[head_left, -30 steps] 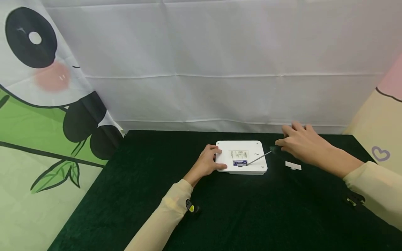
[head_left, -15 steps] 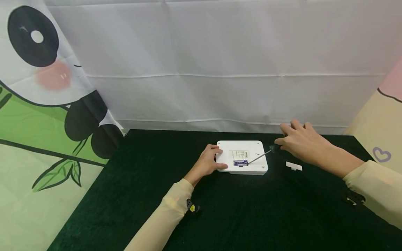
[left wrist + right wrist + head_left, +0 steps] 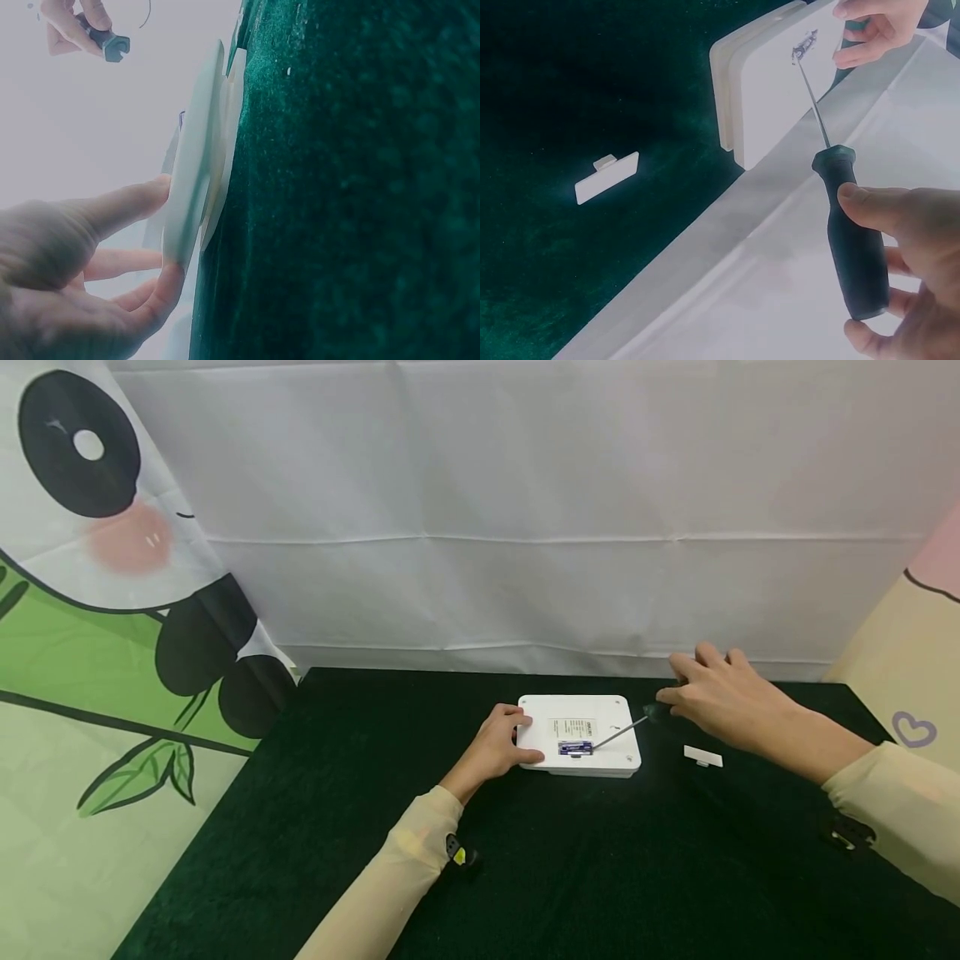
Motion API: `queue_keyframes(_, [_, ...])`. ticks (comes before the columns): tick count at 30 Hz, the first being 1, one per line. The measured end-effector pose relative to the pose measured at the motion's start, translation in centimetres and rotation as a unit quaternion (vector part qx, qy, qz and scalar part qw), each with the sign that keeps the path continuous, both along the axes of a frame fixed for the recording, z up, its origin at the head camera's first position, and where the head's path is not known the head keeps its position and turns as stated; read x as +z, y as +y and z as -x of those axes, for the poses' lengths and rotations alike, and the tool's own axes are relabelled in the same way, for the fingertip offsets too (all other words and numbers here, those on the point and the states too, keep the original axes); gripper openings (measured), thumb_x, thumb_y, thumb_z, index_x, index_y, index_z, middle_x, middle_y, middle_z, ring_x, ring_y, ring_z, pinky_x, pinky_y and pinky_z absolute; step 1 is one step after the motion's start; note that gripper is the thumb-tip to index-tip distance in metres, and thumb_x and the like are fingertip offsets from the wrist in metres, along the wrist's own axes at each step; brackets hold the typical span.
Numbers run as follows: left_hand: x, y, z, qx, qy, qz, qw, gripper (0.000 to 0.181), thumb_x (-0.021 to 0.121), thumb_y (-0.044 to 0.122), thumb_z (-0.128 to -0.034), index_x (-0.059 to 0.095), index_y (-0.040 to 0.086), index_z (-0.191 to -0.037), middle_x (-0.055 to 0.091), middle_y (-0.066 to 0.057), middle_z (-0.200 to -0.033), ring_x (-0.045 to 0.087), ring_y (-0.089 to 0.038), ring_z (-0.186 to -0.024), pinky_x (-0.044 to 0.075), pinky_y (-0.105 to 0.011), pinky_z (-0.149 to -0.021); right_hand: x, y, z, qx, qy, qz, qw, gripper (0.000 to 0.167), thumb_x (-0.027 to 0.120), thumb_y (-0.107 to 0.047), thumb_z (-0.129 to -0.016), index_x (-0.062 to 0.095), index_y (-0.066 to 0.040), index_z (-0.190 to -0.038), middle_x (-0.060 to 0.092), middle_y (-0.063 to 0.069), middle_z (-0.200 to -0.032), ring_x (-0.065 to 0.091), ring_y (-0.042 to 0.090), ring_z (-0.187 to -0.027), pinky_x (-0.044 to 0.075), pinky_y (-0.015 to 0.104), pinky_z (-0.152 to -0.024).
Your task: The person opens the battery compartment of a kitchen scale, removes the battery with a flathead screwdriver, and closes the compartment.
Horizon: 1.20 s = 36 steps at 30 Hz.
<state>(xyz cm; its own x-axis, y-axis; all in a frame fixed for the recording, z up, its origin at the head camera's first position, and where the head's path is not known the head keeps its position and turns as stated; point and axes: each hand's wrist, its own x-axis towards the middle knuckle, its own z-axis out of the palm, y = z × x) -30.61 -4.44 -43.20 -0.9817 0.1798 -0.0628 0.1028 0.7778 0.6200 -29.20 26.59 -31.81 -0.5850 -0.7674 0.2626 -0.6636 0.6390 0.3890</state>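
A flat white device (image 3: 611, 706) with rounded corners lies on the dark green cloth, a printed label and an uncovered battery slot facing up. Blue batteries (image 3: 575, 748) sit in that slot. My left hand (image 3: 491, 747) grips the device's left edge between thumb and fingers, as the left wrist view shows. My right hand (image 3: 723, 702) holds a screwdriver (image 3: 855, 247) by its dark handle. The screwdriver's thin shaft (image 3: 621, 734) slants down leftward, its tip at the right end of the battery slot. Whether the tip touches a battery is too small to tell.
A small white battery cover (image 3: 702, 757) with a tab lies on the cloth to the right of the device, below my right hand. The green-covered table (image 3: 570, 877) ends at the back against a white fabric backdrop (image 3: 465, 527). Printed cartoon cloths hang at both sides.
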Motion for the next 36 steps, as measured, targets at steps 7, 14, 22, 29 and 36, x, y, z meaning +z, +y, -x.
queue_keyframes(7, [0.1, 0.0, 0.0, -0.002, -0.001, 0.0, 1.0, 0.062, 0.08, 0.029, -0.0823, 0.057, 0.007, -0.135, 0.035, -0.011, -0.151, 0.049, -0.026, -0.12, 0.046, -0.039, -0.1, -0.1, 0.1, 0.1, 0.003, 0.0, 0.004, 1.0, 0.026, 0.083, -0.021, -0.078, 0.077, -0.021, -0.103, 0.05, 0.009, -0.091, 0.04, 0.025, -0.073, 0.032, 0.034, -0.055])
queue_keyframes(14, [0.1, 0.1, 0.1, 0.003, 0.0, -0.002, 1.0, 0.062, 0.081, 0.028, -0.082, 0.057, 0.006, -0.135, 0.034, -0.01, -0.151, 0.048, -0.026, -0.121, 0.045, -0.04, -0.102, -1.3, 0.9, 0.9, 0.013, -0.005, 0.03, 0.9994, 0.026, 0.084, -0.02, -0.076, 0.078, -0.021, -0.101, 0.049, 0.008, -0.089, 0.042, 0.025, -0.075, 0.035, 0.035, -0.056])
queue_keyframes(22, [-0.1, 0.3, 0.1, 0.01, -0.001, -0.008, 0.9999, 0.061, 0.081, 0.026, -0.0814, 0.058, 0.005, -0.134, 0.035, -0.009, -0.151, 0.048, -0.026, -0.121, 0.044, -0.04, -0.102, -4.5, 3.6, 2.1, 0.006, -0.094, 0.112, 0.9893, 0.026, 0.081, -0.016, -0.079, 0.078, -0.019, -0.104, 0.05, 0.0, -0.089, 0.04, 0.019, -0.079, 0.029, 0.031, -0.061])
queue_keyframes(29, [-0.3, 0.4, 0.2, 0.007, 0.004, 0.003, 1.0, 0.061, 0.081, 0.027, -0.0818, 0.058, 0.006, -0.134, 0.035, -0.01, -0.151, 0.049, -0.025, -0.12, 0.045, -0.038, -0.101, -7.5, 5.1, 2.4, 0.013, -0.115, 0.175, 0.9778, 0.028, 0.08, -0.014, -0.078, 0.078, -0.019, -0.105, 0.047, -0.006, -0.085, 0.035, 0.012, -0.076, 0.029, 0.025, -0.061])
queue_keyframes(36, [-0.4, 0.4, 0.3, 0.011, 0.006, 0.004, 0.9999, 0.061, 0.081, 0.028, -0.0817, 0.058, 0.006, -0.134, 0.036, -0.009, -0.151, 0.05, -0.025, -0.118, 0.047, -0.038, -0.099, -9.0, 5.7, 2.3, 0.018, -0.132, 0.199, 0.9709, 0.03, 0.08, -0.01, -0.078, 0.077, -0.016, -0.108, 0.05, -0.006, -0.087, 0.032, 0.009, -0.075, 0.029, 0.026, -0.065])
